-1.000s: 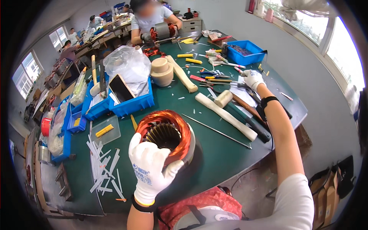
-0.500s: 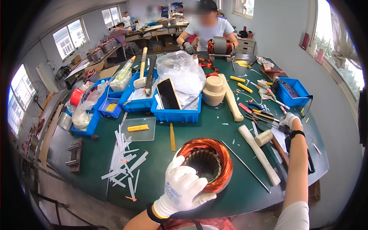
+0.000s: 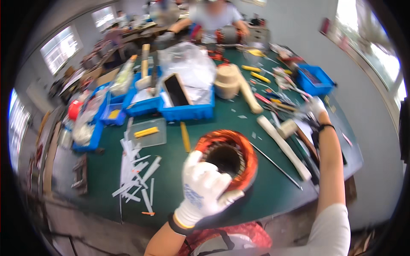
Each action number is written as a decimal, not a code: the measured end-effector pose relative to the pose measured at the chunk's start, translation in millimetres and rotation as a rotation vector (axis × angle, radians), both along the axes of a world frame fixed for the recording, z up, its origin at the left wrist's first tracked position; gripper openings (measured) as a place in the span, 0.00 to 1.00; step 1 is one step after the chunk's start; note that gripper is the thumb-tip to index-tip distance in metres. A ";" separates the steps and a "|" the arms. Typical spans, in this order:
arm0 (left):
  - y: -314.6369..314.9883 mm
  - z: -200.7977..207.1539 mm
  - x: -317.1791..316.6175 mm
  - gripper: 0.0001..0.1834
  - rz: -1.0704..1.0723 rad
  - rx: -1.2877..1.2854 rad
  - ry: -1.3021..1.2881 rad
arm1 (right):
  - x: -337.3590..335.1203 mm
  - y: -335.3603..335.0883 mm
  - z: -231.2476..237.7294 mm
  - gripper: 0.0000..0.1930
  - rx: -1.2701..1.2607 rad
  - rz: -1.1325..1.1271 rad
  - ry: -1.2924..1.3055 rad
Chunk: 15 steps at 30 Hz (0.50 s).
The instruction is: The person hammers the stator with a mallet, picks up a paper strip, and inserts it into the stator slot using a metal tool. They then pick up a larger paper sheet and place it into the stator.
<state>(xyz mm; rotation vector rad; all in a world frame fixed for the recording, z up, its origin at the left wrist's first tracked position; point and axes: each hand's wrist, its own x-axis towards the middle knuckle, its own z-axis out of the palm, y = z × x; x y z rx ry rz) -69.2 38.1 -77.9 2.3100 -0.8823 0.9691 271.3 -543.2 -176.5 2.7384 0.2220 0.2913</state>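
Copper-wound ring [image 3: 247,147] is standing bore-up on the green bench [image 3: 102,166], a bit below and right of frame centre. Left hand [image 3: 200,187] is lying over its near-left rim, fingers curling toward the bore, thumb standing apart on the near side. Can't tell if it's gripping or just resting.

Right hand [image 3: 317,107] is sitting at the right of frame, among the tools. Fingers are blurring; can't tell if they're spread, together or pinching anything.

Risks, my read:
- Ring is showing no clamp. Uneven push from the left hand could slide or tip it.
- Glove is touching bare-looking windings. A snag could pull a wire; hard pressing could bend turns.
- Metal rod [image 3: 277,166] is lying just right of the ring. A slide that way could set it rolling or scuff the copper.
- Tools near the right hand are crowding together, pliers [image 3: 279,103] included. A blind grab could take the wrong one or drag others along; the pale mallet [image 3: 288,127] is lying close by.
- White strips [image 3: 136,175] are lying loose, lower left. A left forearm sweep could scatter them; bits dropping into the bore could be awkward to spot.
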 end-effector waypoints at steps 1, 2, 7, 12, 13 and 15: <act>6.7 0.0 -3.1 0.24 0.053 0.006 -0.030 | 3.6 58.2 20.1 0.23 0.389 -0.148 0.086; 3.8 2.2 -0.7 0.24 0.051 -0.028 -0.084 | 0.4 46.4 39.1 0.21 0.098 -0.128 0.098; -2.0 -1.8 -2.1 0.22 0.043 0.030 -0.030 | -107.2 118.5 120.0 0.11 1.602 -0.131 -0.155; -3.3 0.1 -8.8 0.21 0.051 0.024 -0.085 | -178.5 157.3 141.4 0.13 2.092 0.128 0.014; -0.4 0.2 -10.6 0.21 0.048 0.023 -0.089 | -197.2 183.6 149.3 0.12 2.197 0.195 0.050; -0.5 1.2 -9.5 0.20 0.021 0.005 -0.102 | -230.1 198.3 155.5 0.11 2.161 0.244 0.108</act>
